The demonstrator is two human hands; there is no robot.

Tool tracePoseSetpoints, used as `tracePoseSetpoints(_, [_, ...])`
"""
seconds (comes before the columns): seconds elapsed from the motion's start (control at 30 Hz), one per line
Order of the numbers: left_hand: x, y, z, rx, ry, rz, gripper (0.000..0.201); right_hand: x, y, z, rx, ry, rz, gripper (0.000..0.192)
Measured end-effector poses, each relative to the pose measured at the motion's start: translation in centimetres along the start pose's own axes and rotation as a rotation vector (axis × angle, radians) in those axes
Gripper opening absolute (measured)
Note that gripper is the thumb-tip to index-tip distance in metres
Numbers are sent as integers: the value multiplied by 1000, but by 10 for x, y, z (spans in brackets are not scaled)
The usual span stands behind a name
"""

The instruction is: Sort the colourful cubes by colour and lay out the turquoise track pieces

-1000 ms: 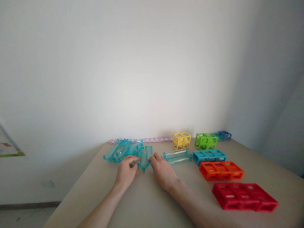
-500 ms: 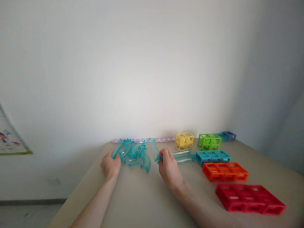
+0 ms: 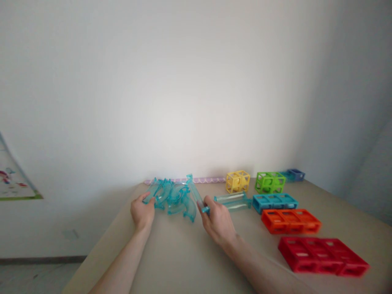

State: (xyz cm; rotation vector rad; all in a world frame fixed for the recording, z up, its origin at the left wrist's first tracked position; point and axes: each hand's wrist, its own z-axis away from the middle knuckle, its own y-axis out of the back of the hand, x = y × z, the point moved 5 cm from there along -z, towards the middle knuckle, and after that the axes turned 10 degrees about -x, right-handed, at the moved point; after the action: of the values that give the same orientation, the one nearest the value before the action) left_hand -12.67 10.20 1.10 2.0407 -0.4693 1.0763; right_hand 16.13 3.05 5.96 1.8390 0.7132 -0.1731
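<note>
My right hand (image 3: pixel 218 218) is closed on the near end of a straight clear teal track piece (image 3: pixel 196 192), which slants up and away to the left. At the left side of the pile, my left hand (image 3: pixel 143 211) has its thumb and fingers closed about the end of another clear teal track piece (image 3: pixel 150 193). Between the hands lies a heap of curved teal track pieces (image 3: pixel 177 200), overlapping each other. Just right of my right hand, straight teal track pieces (image 3: pixel 232 202) lie side by side on the table.
On the right stand red (image 3: pixel 323 255), orange (image 3: pixel 290 221) and blue (image 3: pixel 275 202) block frames in rows. Yellow (image 3: pixel 237 181) and green (image 3: pixel 270 182) cube frames are behind them, with a dark blue frame (image 3: pixel 295 175) in the far corner. A purple patterned strip (image 3: pixel 210 180) runs along the wall.
My right hand has turned the straight track piece onto its edge and lifted its far end slightly. The curved heap has shifted a little to the right. My left hand has barely moved.
</note>
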Motion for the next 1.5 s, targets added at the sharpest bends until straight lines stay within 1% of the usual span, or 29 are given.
tracePoseSetpoints(0.17, [8, 2, 2, 34, -97, 76, 38, -2, 0, 1, -28, 14, -1, 22])
tracePoseSetpoints(0.23, [7, 2, 1, 38, -109, 129, 38, -2, 0, 1, -35, 10, -7, 23])
tracePoseSetpoints(0.37, [-4, 3, -2, 92, -42, 217, 30, -3, 0, 2, -45, 7, -26, 25])
tracePoseSetpoints(0.47, [-15, 7, -6, 179, 38, 267, 27, -3, 1, 2, -47, 11, -39, 25])
tracePoseSetpoints(0.53, [-19, 10, -7, 244, 76, 312, 26, -3, 1, 2, -41, 17, -43, 24])
tracePoseSetpoints(0.63, [-13, 14, -5, 309, 81, 395, 25, -3, 0, 2, -33, 25, -53, 24])
tracePoseSetpoints(0.67, [-8, 14, -3, 312, 71, 418, 25, -3, 0, 2, -33, 27, -60, 24])
tracePoseSetpoints(0.73, [4, 13, 1, 280, 58, 531, 25, -3, 0, 2, -34, 34, -77, 23])
tracePoseSetpoints(0.77, [10, 11, 4, 245, 63, 625, 24, -4, -1, 3, -36, 39, -85, 22])
tracePoseSetpoints(0.8, [14, 8, 6, 194, 95, 809, 22, -4, -1, 3, -37, 46, -92, 21])
tracePoseSetpoints(0.83, [18, 4, 8, 138, 141, 969, 19, -5, -1, 3, -38, 54, -97, 21])
tracePoseSetpoints(0.87, [21, 1, 10, 83, 194, 1085, 16, -5, -1, 4, -35, 61, -102, 20])
tracePoseSetpoints(0.9, [24, -1, 12, 34, 242, 1170, 13, -5, -1, 4, -30, 69, -110, 18])
tracePoseSetpoints(0.93, [26, -2, 13, -10, 281, 1208, 12, -5, 0, 5, -22, 80, -124, 17])
tracePoseSetpoints(1.0, [31, -3, 16, -91, 326, 1230, 18, -6, 0, 6, 1, 109, -166, 14])
tracePoseSetpoints(1.03, [34, -5, 19, -144, 337, 1237, 20, -6, 1, 7, 15, 125, -193, 13])
tracePoseSetpoints(1.07, [38, -7, 23, -223, 347, 1251, 22, -6, 1, 7, 29, 142, -222, 13])
tracePoseSetpoints(1.1, [43, -11, 29, -320, 353, 1266, 23, -7, 2, 8, 47, 157, -250, 12])
tracePoseSetpoints(1.17, [57, -21, 46, -592, 350, 1294, 24, -9, 3, 9, 84, 187, -296, 13])
tracePoseSetpoints(1.23, [71, -29, 66, -846, 308, 1281, 18, -11, 3, 10, 107, 215, -318, 14])
tracePoseSetpoints(1.3, [82, -33, 83, -1057, 244, 1238, 10, -14, 2, 11, 97, 226, -307, 13])
tracePoseSetpoints(1.33, [86, -34, 90, -1136, 211, 1212, 9, -15, 0, 10, 82, 224, -294, 13])
tracePoseSetpoints(1.37, [88, -35, 95, -1193, 184, 1186, 10, -15, -2, 10, 67, 216, -277, 15])
tracePoseSetpoints(1.4, [89, -36, 98, -1223, 163, 1167, 11, -15, -3, 9, 51, 205, -261, 18])
tracePoseSetpoints(1.5, [88, -37, 99, -1224, 136, 1142, 15, -14, -9, 7, 8, 164, -251, 18])
